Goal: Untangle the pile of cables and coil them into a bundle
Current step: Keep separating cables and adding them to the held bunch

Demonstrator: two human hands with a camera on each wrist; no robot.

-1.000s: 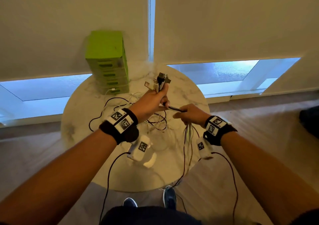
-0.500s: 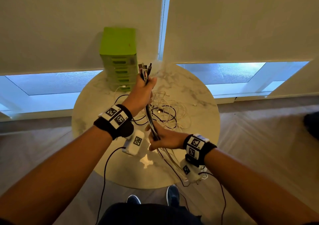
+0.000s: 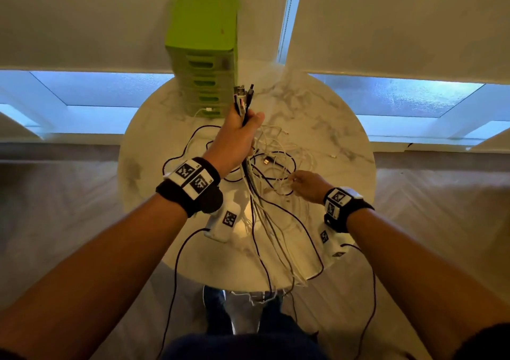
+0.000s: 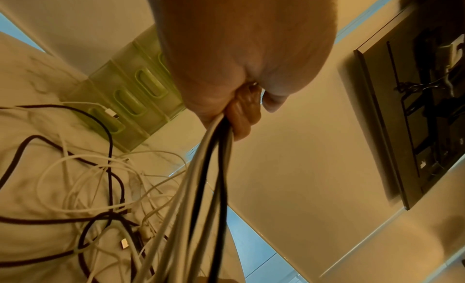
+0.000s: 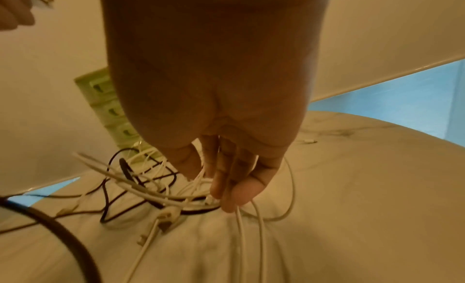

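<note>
My left hand is raised over the round marble table and grips a bundle of black and white cables just below their plugs, which stick up out of the fist. The left wrist view shows its fingers curled round the bundle. The strands hang down and trail over the table's front edge. A loose tangle of cables lies on the table. My right hand reaches into it from the right; its fingers are stretched out among thin white cables.
A green drawer unit stands at the table's back edge, with a white plug lying at its foot. Roller blinds and low windows lie behind. A dark wall-mounted screen is seen from the left wrist. Black wrist-camera cords hang from both arms.
My right hand has let go of the bundle below my left fist and moved right into the white cables on the table. The left hand still holds the bundle up.
</note>
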